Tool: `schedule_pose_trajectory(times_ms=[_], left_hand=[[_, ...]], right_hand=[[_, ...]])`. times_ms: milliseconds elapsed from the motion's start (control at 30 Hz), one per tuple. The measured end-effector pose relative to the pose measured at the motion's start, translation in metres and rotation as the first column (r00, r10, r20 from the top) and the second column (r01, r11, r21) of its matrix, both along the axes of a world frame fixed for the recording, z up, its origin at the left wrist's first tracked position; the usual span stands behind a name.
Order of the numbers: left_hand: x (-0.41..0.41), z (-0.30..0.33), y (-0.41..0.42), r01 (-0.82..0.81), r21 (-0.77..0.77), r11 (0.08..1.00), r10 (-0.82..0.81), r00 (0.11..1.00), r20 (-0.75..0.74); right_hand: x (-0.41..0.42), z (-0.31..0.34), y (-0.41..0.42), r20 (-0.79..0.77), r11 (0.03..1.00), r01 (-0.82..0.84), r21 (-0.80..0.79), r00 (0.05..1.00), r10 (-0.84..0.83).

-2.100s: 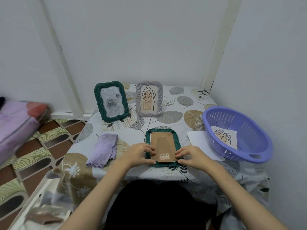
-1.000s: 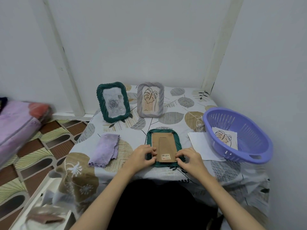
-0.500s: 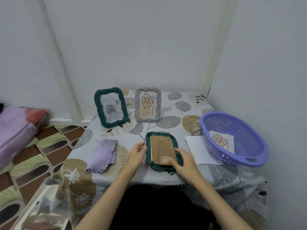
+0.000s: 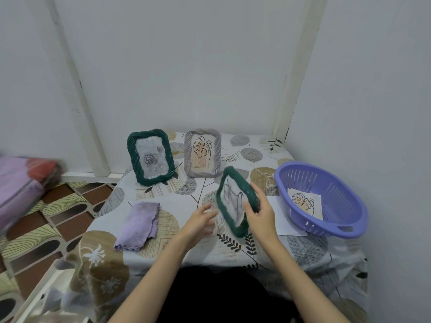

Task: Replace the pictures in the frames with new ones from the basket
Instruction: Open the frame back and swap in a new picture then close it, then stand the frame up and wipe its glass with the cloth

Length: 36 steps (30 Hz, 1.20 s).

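Note:
My right hand (image 4: 260,212) grips a green braided frame (image 4: 234,201) by its right edge and holds it tilted above the table, picture side towards me. My left hand (image 4: 200,221) hovers just left of it, fingers apart, holding nothing. At the back a second green frame (image 4: 150,157) with a grey rose picture stands upright. Beside it stands a grey frame (image 4: 202,156) with a leaf drawing. The purple basket (image 4: 349,220) at the right holds a leaf picture (image 4: 304,202).
A folded lilac cloth (image 4: 140,226) lies on the leaf-patterned tablecloth (image 4: 177,248) at the left. White paper (image 4: 278,217) lies under the basket's near side. White walls close the table at the back and right. Bedding (image 4: 18,185) sits at the far left.
The green frame lay face down under both hands. My right hand has lifted and turned it so its front shows, and my left hand has let go.

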<state>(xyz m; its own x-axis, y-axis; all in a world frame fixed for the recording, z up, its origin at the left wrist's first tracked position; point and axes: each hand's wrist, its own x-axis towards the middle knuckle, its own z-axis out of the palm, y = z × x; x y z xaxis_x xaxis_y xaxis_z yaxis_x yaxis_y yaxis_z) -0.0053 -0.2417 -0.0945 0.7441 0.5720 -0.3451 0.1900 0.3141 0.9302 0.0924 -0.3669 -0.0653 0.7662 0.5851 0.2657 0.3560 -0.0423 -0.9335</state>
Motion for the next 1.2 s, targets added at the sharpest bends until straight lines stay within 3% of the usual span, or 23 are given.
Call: schedule_pose_trajectory(times_ms=[100, 200, 333, 433, 500, 600, 667, 733, 800, 833, 900, 967, 1033, 1100, 1167, 1200], left_hand=[[-0.006, -0.008, -0.001, 0.018, -0.001, 1.000, -0.018, 0.999, -0.030], [-0.015, -0.018, 0.012, -0.044, 0.229, 0.972, 0.061, 0.996, -0.066], [-0.030, -0.021, 0.026, 0.127, 0.549, 0.826, 0.037, 0.960, -0.279], [-0.034, -0.027, 0.031, 0.299, 0.706, 0.642, 0.031, 0.910, -0.414], [-0.036, -0.031, 0.033, 0.386, 0.746, 0.543, 0.056, 0.869, -0.491], [-0.037, -0.035, 0.035, 0.443, 0.744, 0.500, 0.045, 0.845, -0.533], [-0.043, -0.029, 0.038, 0.352, 0.786, 0.508, 0.100, 0.883, -0.460], [-0.055, -0.021, 0.048, 0.128, 0.876, 0.466, 0.306, 0.905, -0.295], [-0.071, -0.014, 0.064, 0.005, 0.921, 0.389, 0.582, 0.774, -0.250], [-0.079, -0.012, 0.073, -0.006, 0.908, 0.418, 0.678, 0.668, -0.307], [-0.091, -0.006, 0.086, -0.014, 0.814, 0.581, 0.705, 0.507, -0.495], [-0.093, -0.006, 0.095, -0.013, 0.722, 0.692, 0.636, 0.485, -0.601], [-0.094, -0.006, 0.101, -0.056, 0.694, 0.718, 0.592, 0.575, -0.565], [-0.093, -0.001, 0.103, -0.197, 0.628, 0.753, 0.539, 0.732, -0.417], [-0.087, 0.012, 0.096, -0.360, 0.401, 0.842, 0.477, 0.845, -0.241], [-0.082, 0.019, 0.088, -0.394, 0.248, 0.885, 0.438, 0.885, -0.159]], right_hand=[[-0.005, -0.004, -0.001, -0.321, 0.997, 0.024, 0.077, 0.947, 0.002], [-0.002, -0.019, -0.006, -0.368, 1.000, -0.014, -0.009, 0.930, 0.010], [0.004, -0.046, -0.012, -0.165, 0.928, -0.113, -0.355, 0.985, 0.056], [0.002, -0.062, -0.012, 0.121, 0.801, 0.013, -0.599, 0.990, 0.075], [0.002, -0.063, -0.011, 0.227, 0.767, 0.076, -0.637, 0.970, 0.092], [0.003, -0.059, -0.012, 0.282, 0.735, 0.100, -0.671, 0.951, 0.128], [0.004, -0.058, -0.014, 0.285, 0.719, 0.094, -0.688, 0.947, 0.148], [0.004, -0.056, -0.014, 0.295, 0.708, 0.100, -0.700, 0.942, 0.158], [0.004, -0.056, -0.014, 0.301, 0.703, 0.108, -0.703, 0.941, 0.156], [0.004, -0.056, -0.013, 0.296, 0.704, 0.106, -0.702, 0.943, 0.152], [0.003, -0.056, -0.013, 0.276, 0.705, 0.099, -0.702, 0.951, 0.141], [0.003, -0.053, -0.012, 0.268, 0.690, 0.102, -0.717, 0.954, 0.138], [0.003, -0.049, -0.011, 0.283, 0.660, 0.124, -0.741, 0.949, 0.140], [0.002, -0.045, -0.008, 0.311, 0.679, 0.146, -0.719, 0.942, 0.126], [-0.004, -0.040, -0.001, 0.253, 0.805, 0.088, -0.587, 0.964, 0.079], [-0.008, -0.036, 0.005, 0.146, 0.876, 0.020, -0.483, 0.988, 0.058]])
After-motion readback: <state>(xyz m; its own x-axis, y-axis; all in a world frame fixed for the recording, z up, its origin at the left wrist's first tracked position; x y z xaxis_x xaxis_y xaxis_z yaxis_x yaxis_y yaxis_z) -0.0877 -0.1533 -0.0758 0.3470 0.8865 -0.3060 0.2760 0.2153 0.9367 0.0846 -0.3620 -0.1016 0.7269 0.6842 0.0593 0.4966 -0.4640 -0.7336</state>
